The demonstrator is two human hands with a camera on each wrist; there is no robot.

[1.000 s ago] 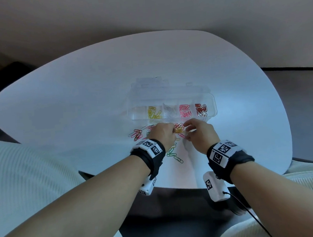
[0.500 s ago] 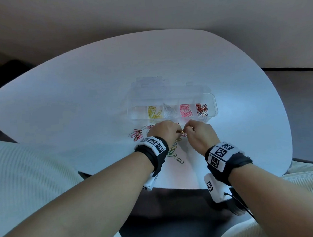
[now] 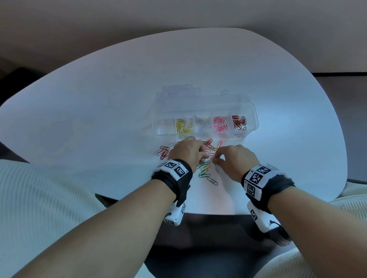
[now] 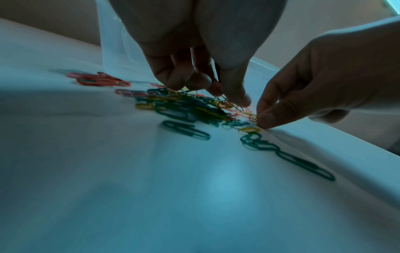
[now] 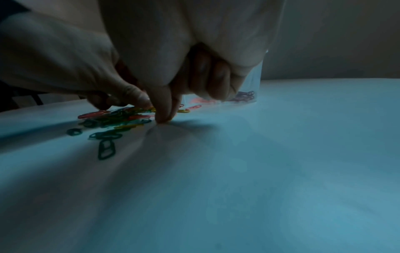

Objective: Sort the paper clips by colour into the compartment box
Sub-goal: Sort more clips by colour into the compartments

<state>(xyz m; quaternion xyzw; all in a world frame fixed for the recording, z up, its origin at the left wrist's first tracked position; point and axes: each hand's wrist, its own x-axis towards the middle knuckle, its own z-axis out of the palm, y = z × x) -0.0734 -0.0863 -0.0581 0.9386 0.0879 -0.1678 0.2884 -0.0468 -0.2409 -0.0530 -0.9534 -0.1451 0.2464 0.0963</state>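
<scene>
Wristbands with black-and-white markers are sitting nearest you, and just beyond them your hands are working the loose pile of paper clips (image 3: 205,159) on the tabletop (image 3: 92,122). Compared with half a second ago, your hands are drawing slightly apart over the pile: your right hand (image 3: 232,159) is now sitting a little nearer you, thumb and forefinger pinching a yellow clip (image 4: 253,117) at the pile's near right edge, while your left hand (image 3: 187,152) is curling its fingertips onto a tangled string of clips in the pile's middle. That suggests you are teasing one linked clip free, so a yellow one is likely about to go to the box.

Green clips (image 4: 186,131) are lying on the near side of the pile, pink ones (image 3: 163,151) at its left. Beyond the pile the compartment box (image 3: 253,122) is standing open, holding yellow, clear, pink and dark red clips in separate compartments; the leftmost looks empty. Interlocked clips are the main obstacle: pulling one may drag others along.
</scene>
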